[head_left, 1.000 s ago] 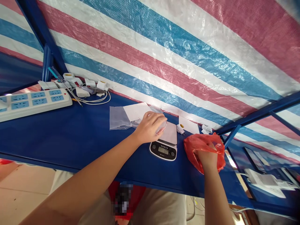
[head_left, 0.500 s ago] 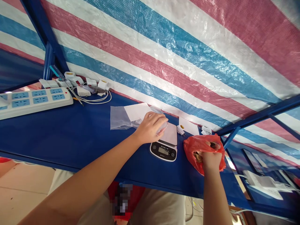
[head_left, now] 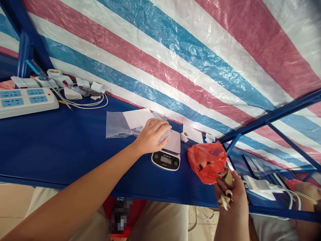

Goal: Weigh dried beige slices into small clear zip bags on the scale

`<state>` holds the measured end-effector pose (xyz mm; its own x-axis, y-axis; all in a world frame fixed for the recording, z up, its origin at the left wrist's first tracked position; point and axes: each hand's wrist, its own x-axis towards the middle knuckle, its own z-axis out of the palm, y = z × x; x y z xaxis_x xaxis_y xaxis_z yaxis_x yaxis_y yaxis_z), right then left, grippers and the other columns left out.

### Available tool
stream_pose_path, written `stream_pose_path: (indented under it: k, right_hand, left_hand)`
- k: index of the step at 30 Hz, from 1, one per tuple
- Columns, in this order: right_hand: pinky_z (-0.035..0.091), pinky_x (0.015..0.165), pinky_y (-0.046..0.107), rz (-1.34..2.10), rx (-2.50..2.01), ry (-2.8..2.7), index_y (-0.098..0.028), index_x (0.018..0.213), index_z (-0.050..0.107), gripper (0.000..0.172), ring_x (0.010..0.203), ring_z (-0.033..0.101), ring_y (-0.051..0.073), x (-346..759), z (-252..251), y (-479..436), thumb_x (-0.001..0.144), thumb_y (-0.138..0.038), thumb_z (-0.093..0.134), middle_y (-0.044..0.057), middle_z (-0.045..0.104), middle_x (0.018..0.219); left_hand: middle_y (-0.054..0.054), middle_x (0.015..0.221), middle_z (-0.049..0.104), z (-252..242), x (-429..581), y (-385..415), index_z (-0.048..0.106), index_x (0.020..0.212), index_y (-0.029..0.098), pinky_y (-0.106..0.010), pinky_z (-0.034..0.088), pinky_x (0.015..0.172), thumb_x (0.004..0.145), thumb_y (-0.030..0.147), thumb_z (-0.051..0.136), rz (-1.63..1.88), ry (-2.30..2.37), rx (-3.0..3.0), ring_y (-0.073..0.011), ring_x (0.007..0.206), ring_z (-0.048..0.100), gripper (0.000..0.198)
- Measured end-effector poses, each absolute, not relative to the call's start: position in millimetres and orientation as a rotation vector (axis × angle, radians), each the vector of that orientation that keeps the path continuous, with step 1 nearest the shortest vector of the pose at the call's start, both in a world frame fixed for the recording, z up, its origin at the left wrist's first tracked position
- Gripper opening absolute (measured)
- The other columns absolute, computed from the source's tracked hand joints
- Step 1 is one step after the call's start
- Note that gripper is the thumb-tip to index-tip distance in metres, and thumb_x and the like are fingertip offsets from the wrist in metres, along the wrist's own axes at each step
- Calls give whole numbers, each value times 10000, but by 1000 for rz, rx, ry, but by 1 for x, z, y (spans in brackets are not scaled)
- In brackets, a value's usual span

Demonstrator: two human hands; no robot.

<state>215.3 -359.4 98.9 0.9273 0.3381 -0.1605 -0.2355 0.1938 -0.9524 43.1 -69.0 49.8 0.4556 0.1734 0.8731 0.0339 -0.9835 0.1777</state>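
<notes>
My left hand [head_left: 151, 134] is curled over a small clear plastic bag [head_left: 166, 135] resting on the platform of a digital kitchen scale [head_left: 167, 153]. My right hand [head_left: 229, 190] is closed around several pale brown dried slices [head_left: 225, 197], just below and right of an open red plastic bag [head_left: 207, 160] that holds more of them. The red bag lies on the blue table [head_left: 62, 147] to the right of the scale.
A white power strip [head_left: 26, 102] lies far left, with white plug adapters and a coiled cable [head_left: 82, 95] behind it. Flat clear bags and white paper [head_left: 122, 122] lie left of the scale. A striped tarp forms the back wall. White chargers [head_left: 260, 185] sit on the lower right shelf.
My right hand has come out of the red bag with a handful of dried slices and drawn back toward me. My left hand has stayed on the bag at the scale.
</notes>
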Motion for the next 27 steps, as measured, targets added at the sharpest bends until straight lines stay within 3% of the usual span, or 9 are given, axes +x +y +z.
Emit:
stream_pose_path:
  k: [6, 13, 17, 23, 27]
  right_hand:
    - [292, 315, 151, 437, -1294, -350, -243, 1027, 702, 441, 377, 342, 36, 183, 130, -346, 803, -605, 814, -53, 576, 691]
    - [236, 336, 177, 540, -1340, -675, -205, 932, 715, 415, 381, 341, 39, 169, 144, -230, 812, -593, 798, -51, 553, 651]
    - [271, 375, 189, 666, -1365, -877, -196, 882, 712, 391, 421, 350, 36, 163, 145, -177, 798, -562, 821, -47, 572, 687]
    - [339, 473, 217, 700, -1459, -1190, -193, 835, 709, 309, 516, 434, 63, 156, 150, -147, 866, -490, 784, -29, 611, 758]
    - [439, 617, 249, 614, -1589, -1306, -207, 878, 758, 275, 663, 572, 123, 153, 152, -138, 879, -482, 754, -2, 696, 840]
  left_hand:
    - [-127, 1207, 699, 52, 44, -75, 572, 1253, 223, -487, 459, 993, 868, 217, 609, 1488, 194, 2526, -289, 1080, 653, 387]
    - [-121, 1211, 703, 54, 43, -75, 552, 1256, 222, -471, 464, 997, 880, 248, 629, 1459, 260, 2397, -284, 1119, 660, 385]
    - [-107, 1176, 709, 56, 41, -67, 523, 1280, 214, -467, 475, 998, 892, 321, 658, 1486, 361, 2304, -281, 1111, 674, 425]
    - [-119, 1255, 683, 57, 42, -65, 458, 1345, 219, -486, 505, 1001, 851, 363, 710, 1466, 567, 2153, -300, 1153, 669, 573]
    - [-148, 1375, 628, 56, 44, -67, 397, 1407, 230, -518, 491, 1064, 827, 367, 738, 1422, 629, 2034, -322, 1262, 631, 687]
